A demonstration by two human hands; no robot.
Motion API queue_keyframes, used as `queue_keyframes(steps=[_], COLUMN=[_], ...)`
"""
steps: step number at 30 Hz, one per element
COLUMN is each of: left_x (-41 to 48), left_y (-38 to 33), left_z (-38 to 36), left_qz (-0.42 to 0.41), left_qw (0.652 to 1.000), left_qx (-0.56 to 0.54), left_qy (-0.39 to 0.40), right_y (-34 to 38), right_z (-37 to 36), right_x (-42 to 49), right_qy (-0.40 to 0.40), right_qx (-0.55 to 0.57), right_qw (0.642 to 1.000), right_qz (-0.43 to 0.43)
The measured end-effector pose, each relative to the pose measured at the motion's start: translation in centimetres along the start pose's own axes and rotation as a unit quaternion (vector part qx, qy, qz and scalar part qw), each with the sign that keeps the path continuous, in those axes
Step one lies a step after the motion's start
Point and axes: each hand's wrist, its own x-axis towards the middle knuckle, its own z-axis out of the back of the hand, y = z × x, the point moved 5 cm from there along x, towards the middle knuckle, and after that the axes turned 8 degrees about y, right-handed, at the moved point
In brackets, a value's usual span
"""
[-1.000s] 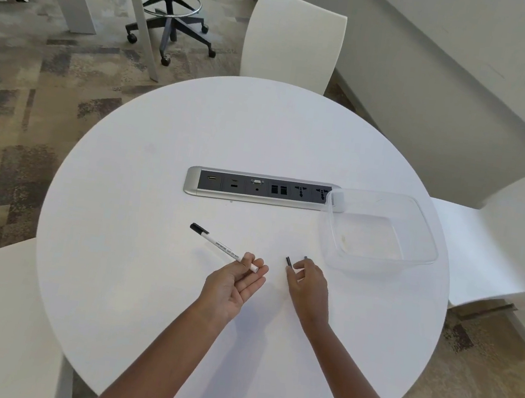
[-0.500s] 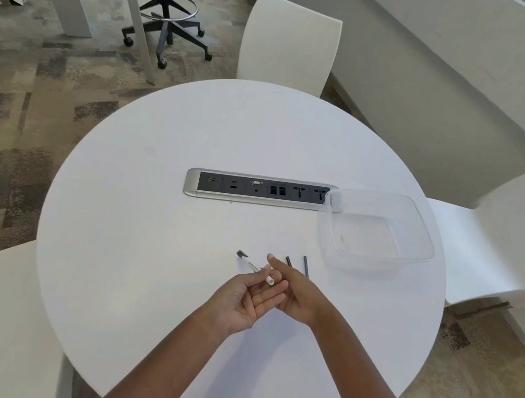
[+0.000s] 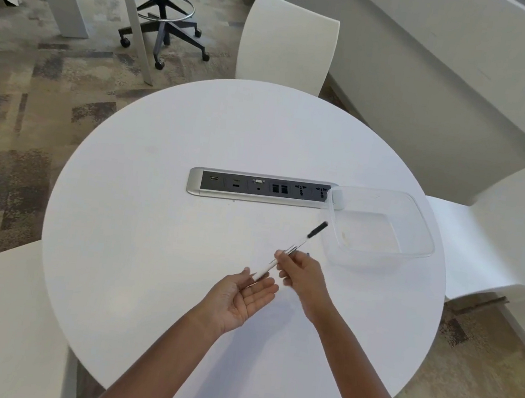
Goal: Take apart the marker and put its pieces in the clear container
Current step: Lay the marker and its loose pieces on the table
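A thin white marker [image 3: 295, 247] with a black end points up and to the right, its black end close to the clear container [image 3: 380, 228]. My right hand [image 3: 303, 275] pinches the marker near its middle. My left hand [image 3: 244, 296] lies palm up just below the marker's lower end, fingers relaxed and touching or nearly touching it. A small dark piece [image 3: 308, 254] shows on the table just past my right hand, mostly hidden. The container stands at the table's right side with nothing visible in it but a faint smear.
The round white table [image 3: 153, 218] carries a silver power strip [image 3: 260, 188] with sockets across its middle. White chairs stand at the back [image 3: 287, 41], the right [image 3: 499, 228] and the near left. A wheeled stool [image 3: 159, 17] is on the carpet behind.
The marker passed from my left hand to my right and swung round, so that its black end now points toward the container. My left hand has opened palm up.
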Motion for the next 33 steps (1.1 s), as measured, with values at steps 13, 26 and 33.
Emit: queue_keyframes(steps=[13, 26, 33], left_x=[0.7, 1.3, 3.2], left_y=[-1.3, -1.7, -2.9], left_z=[-0.1, 0.8, 3.0], left_qz=[-0.031, -0.121, -0.254], left_qw=[0.999, 0.98, 0.561], left_qx=[-0.012, 0.136, 0.762], left_qy=[-0.038, -0.075, -0.203], right_y=[2.6, -1.0, -0.7], right_z=[-2.4, 1.0, 1.1], right_x=[-3.6, -1.0, 0.1], right_qy=[-0.092, -0.137, -0.136], right_qx=[-0.327, -0.108, -0.261], right_qw=[0.891, 0.981, 0.949], right_qz=[0.301, 0.08, 0.109])
